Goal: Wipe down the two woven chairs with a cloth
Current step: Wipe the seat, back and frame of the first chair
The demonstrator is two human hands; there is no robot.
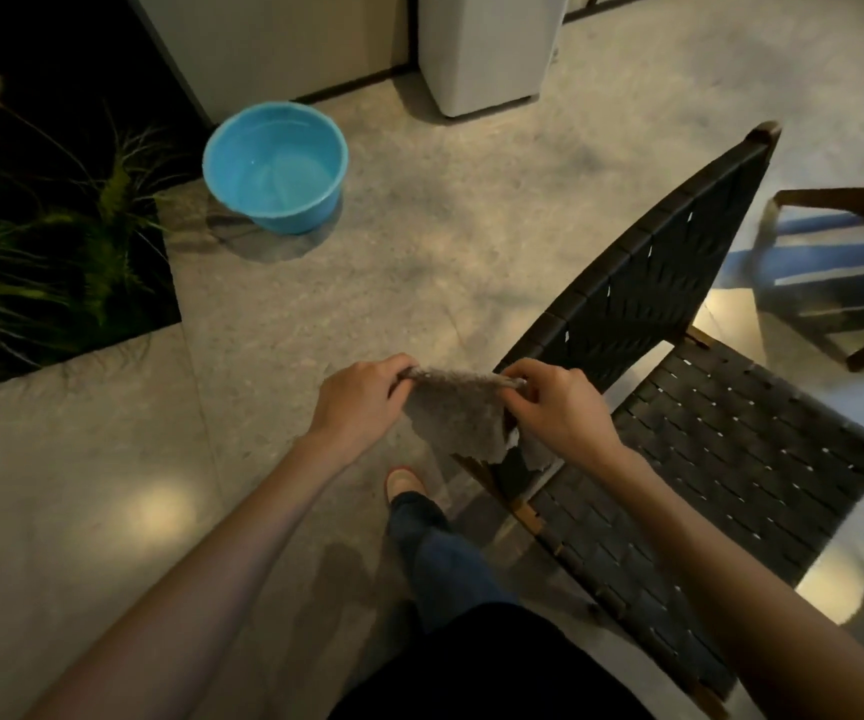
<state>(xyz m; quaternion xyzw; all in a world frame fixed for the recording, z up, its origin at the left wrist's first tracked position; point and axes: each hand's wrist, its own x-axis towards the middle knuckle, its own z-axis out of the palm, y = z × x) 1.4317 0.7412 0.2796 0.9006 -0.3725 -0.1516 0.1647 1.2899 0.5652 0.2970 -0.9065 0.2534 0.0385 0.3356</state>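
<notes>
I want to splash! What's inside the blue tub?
The blue tub holds what looks like a little clear water, and its blue bottom shows through. Nothing else shows inside. Its near wall hides a strip of the bottom.

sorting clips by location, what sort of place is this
Likely a lounge or patio edging a small garden: polished stone-look floor, a bed of ornamental grass set into it, and a dark woven chair.
</notes>
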